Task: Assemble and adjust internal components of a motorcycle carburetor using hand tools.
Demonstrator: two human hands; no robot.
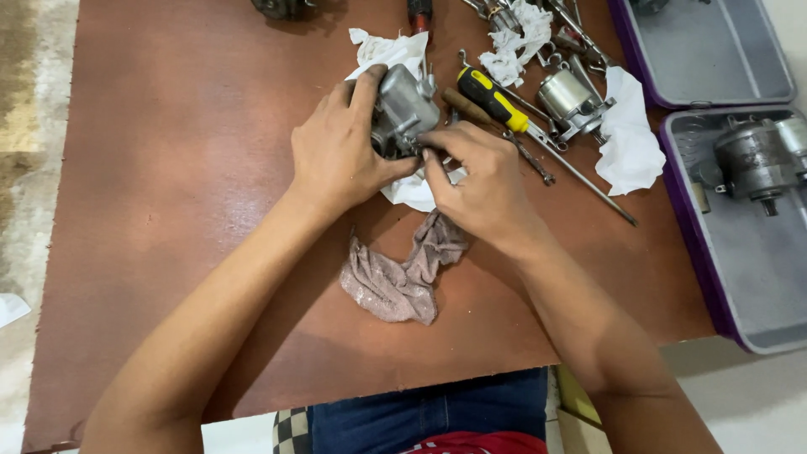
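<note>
Left hand (336, 155) wraps a grey metal carburetor (403, 109), fingers curled over its top, held just above white paper (412, 192) near the far-middle of the brown tabletop (185, 210). Right hand (483, 181) pinches at the carburetor's lower side, fingertips closed; what they grip, cannot tell. Yellow-handled screwdriver (496, 101) lies just right, grey rag (403, 273) nearer the front edge.

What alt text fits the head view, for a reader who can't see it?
Seen from above, a left hand grips a small grey metal engine part while the right hand's fingers work at its near side, over a brown table. A crumpled grey rag lies near; a yellow-handled screwdriver and purple-edged trays sit to the right.
</note>
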